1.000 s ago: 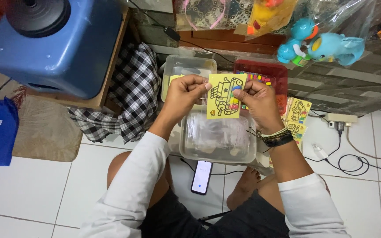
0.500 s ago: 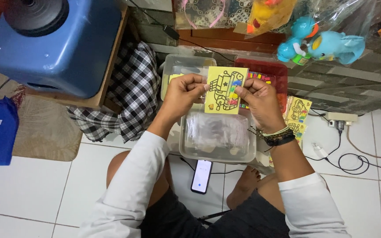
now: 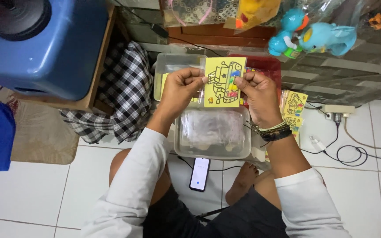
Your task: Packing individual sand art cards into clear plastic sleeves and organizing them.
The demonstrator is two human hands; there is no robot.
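At far left, a large blue plastic water drum (image 3: 40, 44) sits on a low wooden stand (image 3: 94, 75), with a black-and-white checked cloth (image 3: 124, 92) bunched on the white tiled floor (image 3: 36, 189) just beside it. At centre, a seated person in white long sleeves holds a small yellow card printed with a line drawing of a vehicle, partly filled in with colour (image 3: 224, 82), upright above a clear rectangular plastic tub (image 3: 212, 134). The left hand (image 3: 179, 90) pinches the card's left edge between thumb and fingers; the right hand (image 3: 257, 94), with dark bands at the wrist, grips the right edge, so both hands are closed on the card, a card's width apart. A smartphone with a lit screen (image 3: 199, 173) lies on the floor between the person's legs. Further right, a stack of similar yellow cards (image 3: 293, 108) rests near a white power strip (image 3: 336, 111), and two turquoise plastic elephant toys (image 3: 314, 37) sit above.
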